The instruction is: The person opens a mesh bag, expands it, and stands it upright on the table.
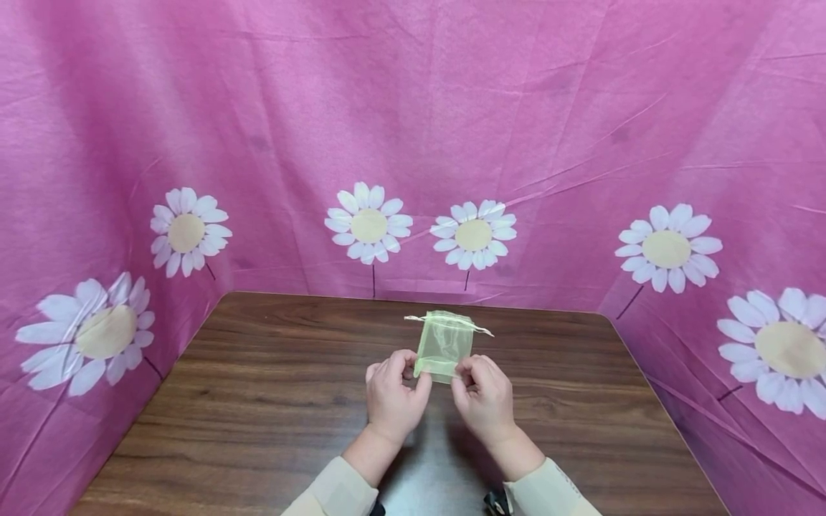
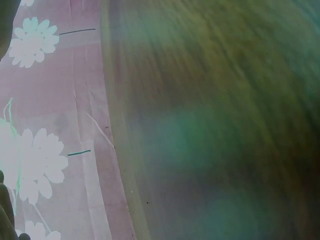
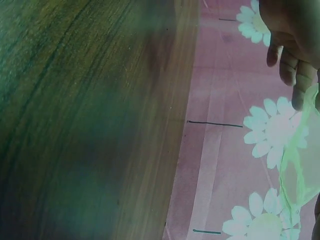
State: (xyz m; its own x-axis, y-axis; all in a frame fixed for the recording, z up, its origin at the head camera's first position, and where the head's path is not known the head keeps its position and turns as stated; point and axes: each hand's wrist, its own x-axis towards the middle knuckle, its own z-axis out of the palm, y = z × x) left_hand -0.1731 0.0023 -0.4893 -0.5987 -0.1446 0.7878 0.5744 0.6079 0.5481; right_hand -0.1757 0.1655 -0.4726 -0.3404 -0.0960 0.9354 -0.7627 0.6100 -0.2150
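Note:
A small, sheer yellow-green drawstring pouch (image 1: 447, 345) is held up between both hands above the table. Its gathered top with pale strings points away from the person, and the lower edge faces them. My left hand (image 1: 395, 390) pinches the lower left corner between thumb and fingers. At the lower right corner my right hand (image 1: 485, 398) does the same. In the right wrist view, part of the pouch (image 3: 300, 170) shows at the right edge beside the right hand (image 3: 295, 45). Only slivers of the left hand (image 2: 6, 215) and the pouch appear in the left wrist view.
Under the hands lies a dark wood-grain table (image 1: 290, 373). A pink cloth (image 1: 413, 107) printed with white daisies hangs behind it and along both sides. Light sleeves cover the forearms, and a black strap part (image 1: 497, 502) shows by the right cuff.

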